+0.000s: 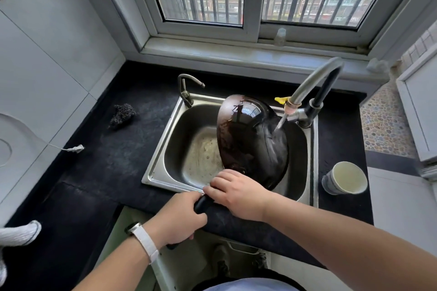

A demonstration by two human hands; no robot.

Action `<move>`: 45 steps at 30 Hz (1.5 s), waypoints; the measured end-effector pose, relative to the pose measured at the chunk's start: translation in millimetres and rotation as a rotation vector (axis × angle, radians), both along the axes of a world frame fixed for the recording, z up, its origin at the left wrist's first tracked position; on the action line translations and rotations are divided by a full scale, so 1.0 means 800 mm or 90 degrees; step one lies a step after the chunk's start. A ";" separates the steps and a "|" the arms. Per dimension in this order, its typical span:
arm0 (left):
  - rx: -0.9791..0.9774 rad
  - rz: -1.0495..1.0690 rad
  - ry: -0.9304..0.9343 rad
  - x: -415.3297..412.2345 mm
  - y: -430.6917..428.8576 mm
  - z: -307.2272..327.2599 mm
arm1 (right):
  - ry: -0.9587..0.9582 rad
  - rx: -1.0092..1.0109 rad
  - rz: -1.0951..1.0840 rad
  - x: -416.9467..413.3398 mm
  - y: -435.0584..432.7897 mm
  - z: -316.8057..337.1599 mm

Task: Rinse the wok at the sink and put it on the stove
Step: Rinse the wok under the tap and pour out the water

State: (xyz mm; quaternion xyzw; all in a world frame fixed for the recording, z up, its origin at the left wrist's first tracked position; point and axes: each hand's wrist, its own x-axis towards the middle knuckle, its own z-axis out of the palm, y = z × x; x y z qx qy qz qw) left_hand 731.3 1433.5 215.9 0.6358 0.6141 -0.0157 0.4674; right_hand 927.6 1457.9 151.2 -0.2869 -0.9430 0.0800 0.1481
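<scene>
Wok [250,139] tilted in sink [160,149], both hands on handle [203,203]
The wok stands steeply tilted in the sink basin, just below the tap [314,80] nozzle. The left hand [177,218] grips the black handle near its end; the right hand [236,192] curls over it beside the wok. A cup [345,177] stands on the counter [106,160], right of the sink

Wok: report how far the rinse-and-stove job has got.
Done: the wok is in the sink. In hand: left hand and right hand grip its handle, tilting it under the faucet's stream. Left: moving it to the stove, not in view.
</scene>
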 end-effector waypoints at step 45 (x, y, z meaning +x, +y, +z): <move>0.043 0.071 0.027 0.012 -0.039 -0.030 | 0.464 -0.822 -0.734 -0.067 -0.065 0.012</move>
